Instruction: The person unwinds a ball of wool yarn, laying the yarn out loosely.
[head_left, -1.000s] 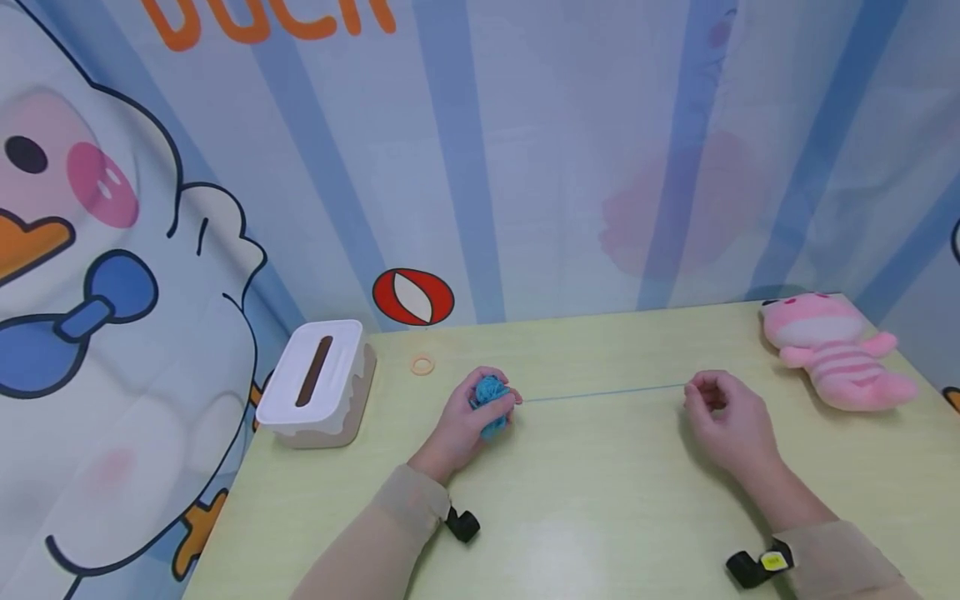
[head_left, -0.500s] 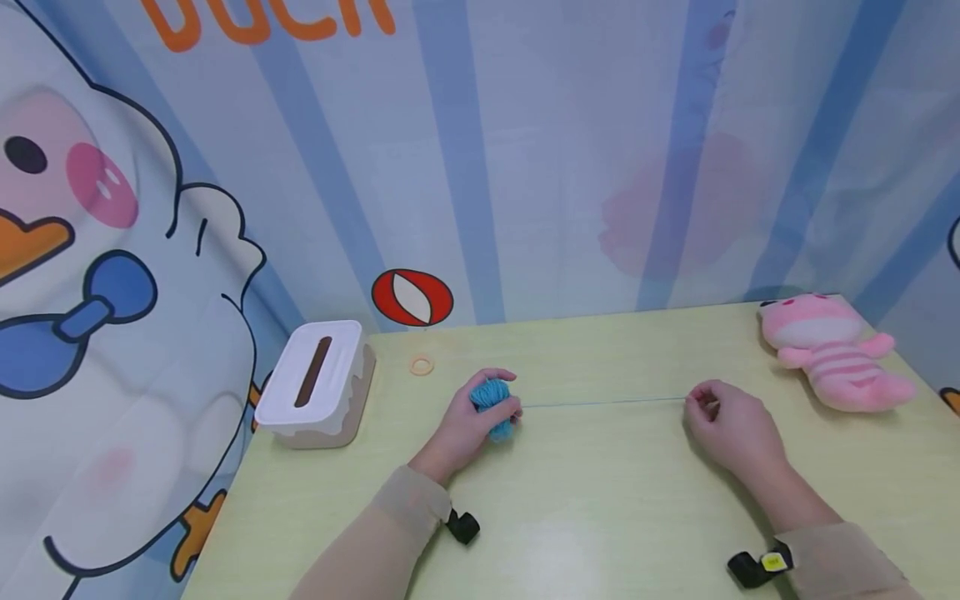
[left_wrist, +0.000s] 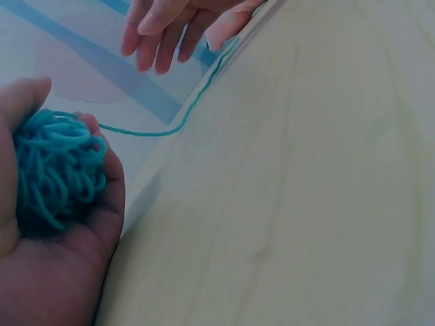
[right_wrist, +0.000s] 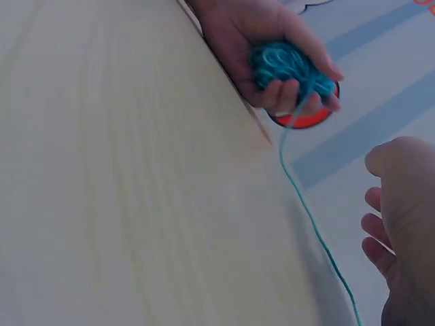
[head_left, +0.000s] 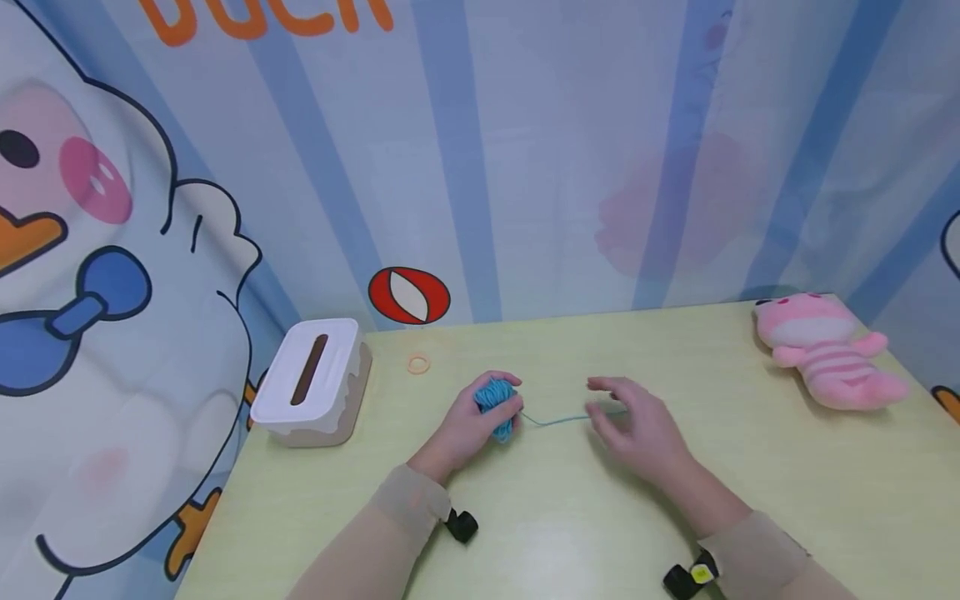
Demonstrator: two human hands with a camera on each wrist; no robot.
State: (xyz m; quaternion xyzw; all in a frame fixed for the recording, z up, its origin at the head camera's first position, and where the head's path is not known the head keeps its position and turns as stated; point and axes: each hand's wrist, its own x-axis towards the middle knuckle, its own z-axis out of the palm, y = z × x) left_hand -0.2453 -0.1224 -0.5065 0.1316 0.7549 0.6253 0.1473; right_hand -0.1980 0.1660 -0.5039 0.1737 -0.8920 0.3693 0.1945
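Observation:
My left hand (head_left: 468, 425) grips a small ball of blue yarn (head_left: 495, 400), with fingers curled round one side and the thumb across its front. In the left wrist view the loops of the yarn ball (left_wrist: 61, 173) bulge between thumb and fingers. A loose strand (head_left: 555, 422) runs from the ball toward the right hand (head_left: 645, 433), sagging slightly. That hand has its thumb and fingers spread apart, with the strand passing behind them in the head view. In the right wrist view the strand (right_wrist: 314, 224) hangs beside the right hand (right_wrist: 408, 217), apart from its fingers.
A tissue box (head_left: 315, 379) with a white lid stands at the table's left. Near the back edge lies a small orange ring (head_left: 418, 363). A pink plush toy (head_left: 832, 354) rests at the far right. Behind the table (head_left: 570, 517) hangs a printed curtain (head_left: 547, 167).
My right hand has moved left toward the yarn ball and let go of the strand, its fingers spreading. The strand was taut and now sags. My left hand has barely moved.

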